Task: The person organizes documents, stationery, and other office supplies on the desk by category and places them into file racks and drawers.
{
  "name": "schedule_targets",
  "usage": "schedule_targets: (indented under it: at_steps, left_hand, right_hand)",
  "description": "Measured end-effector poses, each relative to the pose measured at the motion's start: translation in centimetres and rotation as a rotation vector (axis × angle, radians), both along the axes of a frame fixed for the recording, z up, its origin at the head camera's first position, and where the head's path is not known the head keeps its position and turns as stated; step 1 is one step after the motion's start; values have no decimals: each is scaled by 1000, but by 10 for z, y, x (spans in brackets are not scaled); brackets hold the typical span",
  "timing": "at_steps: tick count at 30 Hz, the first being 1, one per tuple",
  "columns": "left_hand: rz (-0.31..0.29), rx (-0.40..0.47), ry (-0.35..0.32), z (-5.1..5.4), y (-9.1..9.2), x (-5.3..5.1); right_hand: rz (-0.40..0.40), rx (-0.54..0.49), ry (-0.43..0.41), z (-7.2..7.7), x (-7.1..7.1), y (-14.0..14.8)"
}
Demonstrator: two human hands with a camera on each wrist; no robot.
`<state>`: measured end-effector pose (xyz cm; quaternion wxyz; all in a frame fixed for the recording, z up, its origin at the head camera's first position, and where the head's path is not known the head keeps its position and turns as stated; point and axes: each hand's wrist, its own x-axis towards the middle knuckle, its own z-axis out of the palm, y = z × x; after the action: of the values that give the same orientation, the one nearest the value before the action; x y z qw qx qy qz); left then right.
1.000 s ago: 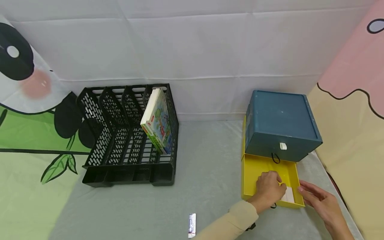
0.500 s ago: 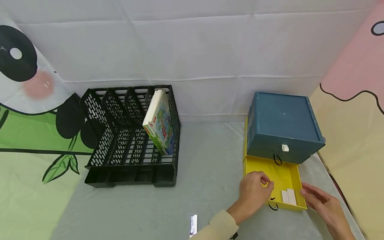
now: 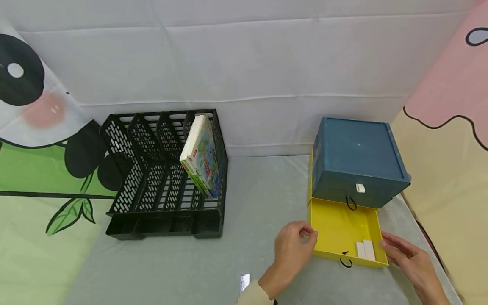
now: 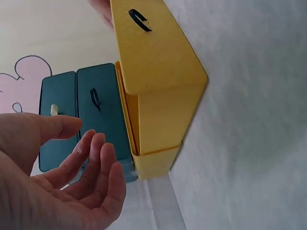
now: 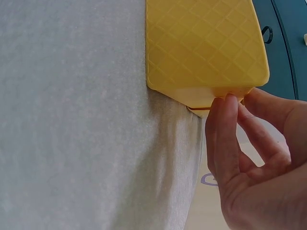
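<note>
The yellow drawer [image 3: 335, 222] is pulled out below the blue drawer unit [image 3: 360, 148]. Two white blocks [image 3: 366, 250] lie side by side in its front right corner. My left hand [image 3: 291, 248] is just left of the drawer, apart from it. In the left wrist view its fingers [image 4: 103, 158] are loosely bent, with nothing between them and the thumb. My right hand [image 3: 411, 258] is at the drawer's right side. The right wrist view shows its fingertips [image 5: 230, 98] touching the drawer's side wall near the front.
A black mesh file rack [image 3: 152, 182] stands at the left, with books [image 3: 203, 159] leaning in its right compartment. A small white and purple packet [image 3: 245, 281] lies on the grey cloth [image 3: 263, 203] near the front, partly covered by the left sleeve [image 3: 255, 295].
My left hand has drawn out of the drawer and moved left. Two white blocks now show uncovered inside. The right hand has stayed at the drawer's side.
</note>
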<state>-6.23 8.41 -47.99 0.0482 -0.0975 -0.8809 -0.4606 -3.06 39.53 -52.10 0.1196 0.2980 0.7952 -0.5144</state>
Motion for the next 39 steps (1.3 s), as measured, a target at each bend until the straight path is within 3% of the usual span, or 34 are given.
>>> schedule_targets:
  at_steps: [6, 13, 25, 39]
  left_hand:
    - [66, 25, 31, -7, -24, 4]
    - [144, 34, 8, -14, -50, 9]
    - [295, 44, -138, -28, -97, 24]
    - [357, -27, -306, -49, -133, 46]
  right_hand:
    - [1, -11, 5, -1, 1, 1]
    - [4, 2, -2, 0, 0, 2]
    - [-1, 1, 16, -1, 2, -1]
    - [13, 19, 1, -1, 1, 0]
